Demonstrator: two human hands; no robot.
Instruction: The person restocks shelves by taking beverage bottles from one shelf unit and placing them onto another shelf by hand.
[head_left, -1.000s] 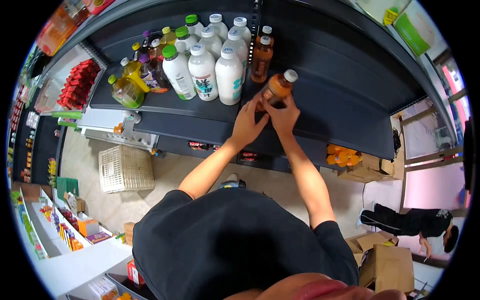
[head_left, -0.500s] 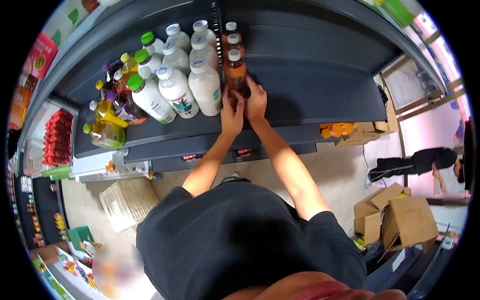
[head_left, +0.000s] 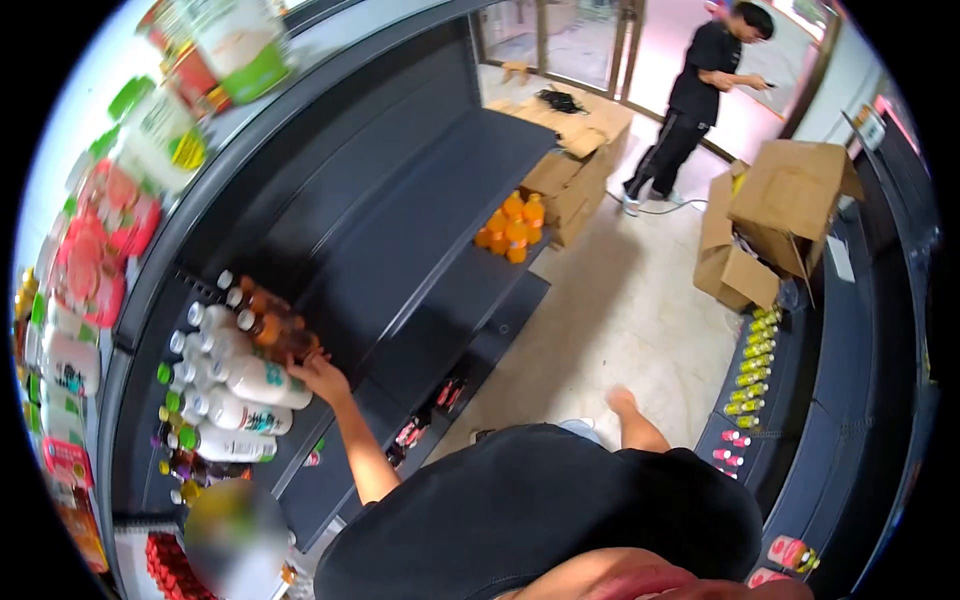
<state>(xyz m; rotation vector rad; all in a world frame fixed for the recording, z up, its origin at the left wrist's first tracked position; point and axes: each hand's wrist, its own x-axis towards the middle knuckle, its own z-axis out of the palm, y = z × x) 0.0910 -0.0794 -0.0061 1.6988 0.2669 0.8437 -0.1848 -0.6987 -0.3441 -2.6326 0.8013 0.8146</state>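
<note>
My left hand (head_left: pixel 320 376) reaches to the dark shelf, its fingers stretched out beside the lower part of the front orange-brown drink bottle (head_left: pixel 278 335); they seem to touch it. That bottle has a white cap and stands at the front of a short row of similar ones. White milky-drink bottles (head_left: pixel 265 382) with pale caps stand close by the same hand, along with green-capped white bottles (head_left: pixel 232 442). Away from the shelf, over the floor, my right hand (head_left: pixel 622 400) is smeared by motion, and no object shows in it.
Orange juice bottles (head_left: pixel 515 232) stand on a lower shelf. Open cardboard boxes (head_left: pixel 785 205) sit at the right, near yellow-green bottles (head_left: pixel 755 365) in rows. Another person (head_left: pixel 700 85) stands by the doorway, holding a small dark object. Jars and packages (head_left: pixel 160 140) fill the upper shelf.
My view has swung to the right. My right hand has left the brown bottles and moved back over the floor. My left hand stays by the front bottle, its fingers now stretched out.
</note>
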